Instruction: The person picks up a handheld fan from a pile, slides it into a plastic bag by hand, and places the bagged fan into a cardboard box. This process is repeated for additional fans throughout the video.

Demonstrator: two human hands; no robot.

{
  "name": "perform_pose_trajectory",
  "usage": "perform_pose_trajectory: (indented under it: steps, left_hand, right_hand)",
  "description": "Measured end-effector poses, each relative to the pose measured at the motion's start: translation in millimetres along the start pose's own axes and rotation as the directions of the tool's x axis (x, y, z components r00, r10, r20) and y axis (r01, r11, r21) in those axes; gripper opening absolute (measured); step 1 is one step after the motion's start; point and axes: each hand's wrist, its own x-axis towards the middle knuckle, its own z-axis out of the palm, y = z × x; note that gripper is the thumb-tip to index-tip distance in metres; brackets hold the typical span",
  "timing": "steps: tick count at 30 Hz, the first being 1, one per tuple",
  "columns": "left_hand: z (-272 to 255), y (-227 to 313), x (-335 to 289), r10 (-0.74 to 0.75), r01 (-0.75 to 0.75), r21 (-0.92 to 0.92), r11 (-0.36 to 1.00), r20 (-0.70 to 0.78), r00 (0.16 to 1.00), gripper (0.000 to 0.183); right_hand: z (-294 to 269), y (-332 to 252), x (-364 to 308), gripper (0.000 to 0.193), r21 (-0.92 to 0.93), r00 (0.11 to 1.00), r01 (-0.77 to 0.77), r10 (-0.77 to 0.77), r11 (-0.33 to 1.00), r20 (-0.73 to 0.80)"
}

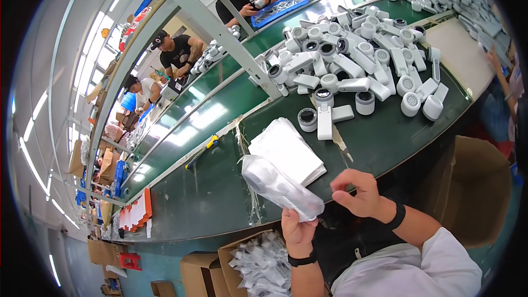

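Note:
My left hand [300,233] grips the lower end of a translucent plastic bag [281,188]. A white item shows dimly inside, its shape blurred by the film. To the right of the bag, my right hand [357,192] hovers with bent fingers, thumb and forefinger apart, and nothing visible between them. Beneath and behind the bag lies a stack of white plastic bags or sheets [291,151] on the dark green table [214,187]. Beyond that, a large heap of white folding devices [352,58] with round grilled or black-faced ends, like handheld fans, covers the table.
A yellow-and-black cutter knife [202,150] lies left of the stack. Below the table edge, a carton [228,267] holds several bagged items; another open carton [467,192] stands right. A metal frame post [220,33] rises ahead. Several people work across the conveyor [206,113].

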Motion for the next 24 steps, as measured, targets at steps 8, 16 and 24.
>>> perform_pose_trajectory:
  steps: [8,16,24]
  left_hand:
    - [4.4,-4.3,-0.8,-0.079,0.079,-0.016,0.997,-0.015,0.997,0.059]
    - [-14.3,-8.0,-5.0,-0.09,0.098,-0.22,0.971,0.043,0.995,0.064]
    - [-9.7,-5.5,-5.7,-0.054,0.058,-0.178,0.982,0.028,0.998,0.059]
  right_hand:
    - [13.2,4.5,27.7,0.031,-0.077,0.933,-0.067,0.09,0.995,0.348]
    - [27.9,2.5,7.4,0.014,-0.197,0.997,-0.028,0.013,0.98,-0.076]
    - [21.3,1.4,-13.6,0.016,-0.351,0.963,0.2,-0.25,0.915,-0.103]
